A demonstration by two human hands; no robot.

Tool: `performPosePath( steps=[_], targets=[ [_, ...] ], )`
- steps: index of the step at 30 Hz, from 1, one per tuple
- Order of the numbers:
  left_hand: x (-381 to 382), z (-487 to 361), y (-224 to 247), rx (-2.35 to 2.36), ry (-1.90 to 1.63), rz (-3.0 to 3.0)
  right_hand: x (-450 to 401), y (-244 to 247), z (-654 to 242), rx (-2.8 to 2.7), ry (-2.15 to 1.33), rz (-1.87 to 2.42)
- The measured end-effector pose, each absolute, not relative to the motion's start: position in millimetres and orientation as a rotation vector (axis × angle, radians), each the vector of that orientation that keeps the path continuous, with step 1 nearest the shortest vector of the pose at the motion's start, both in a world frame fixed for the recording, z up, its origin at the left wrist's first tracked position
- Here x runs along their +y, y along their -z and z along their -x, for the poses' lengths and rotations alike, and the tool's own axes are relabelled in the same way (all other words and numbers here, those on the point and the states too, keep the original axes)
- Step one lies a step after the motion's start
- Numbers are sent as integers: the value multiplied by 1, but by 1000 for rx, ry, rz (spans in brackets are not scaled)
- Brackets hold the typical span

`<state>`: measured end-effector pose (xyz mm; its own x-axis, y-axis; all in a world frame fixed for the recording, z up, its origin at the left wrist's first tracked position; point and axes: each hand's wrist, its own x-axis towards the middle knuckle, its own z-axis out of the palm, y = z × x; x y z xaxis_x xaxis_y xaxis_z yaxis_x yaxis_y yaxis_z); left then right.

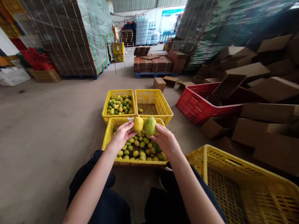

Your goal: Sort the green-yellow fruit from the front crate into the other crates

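Observation:
My left hand (124, 133) holds a yellow fruit (138, 124) between its fingers. Beside it, nearly touching, a larger green fruit (150, 126) is held in my right hand (165, 139). Both are raised over the near yellow crate (106, 137), which contains many small green and yellow fruits (136, 153). Behind it on the left stands a second yellow crate (105, 109) with a heap of similar fruits. The yellow crate to its right (163, 107) has one small fruit (140, 110) visible at its left side.
A large yellow crate (205, 161) stands at the lower right, near my right arm. Beyond it are a red crate (201, 107) and piled cardboard boxes (268, 124). Flattened cartons on a blue pallet (154, 75) and tall wrapped stacks (67, 37) stand farther back.

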<state>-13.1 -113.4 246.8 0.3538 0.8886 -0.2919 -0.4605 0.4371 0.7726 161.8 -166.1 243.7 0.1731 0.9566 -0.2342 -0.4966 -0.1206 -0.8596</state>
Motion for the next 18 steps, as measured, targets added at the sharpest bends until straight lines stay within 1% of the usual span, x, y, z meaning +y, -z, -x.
performPosePath(
  steps=[9,18],
  targets=[
    [-116,9,-241,842,-966,-723,-165,-239,-154,-578,-1326,1055],
    [-119,7,-244,855,-942,-814,-169,-238,-146,-767,-1323,1107]
  ],
)
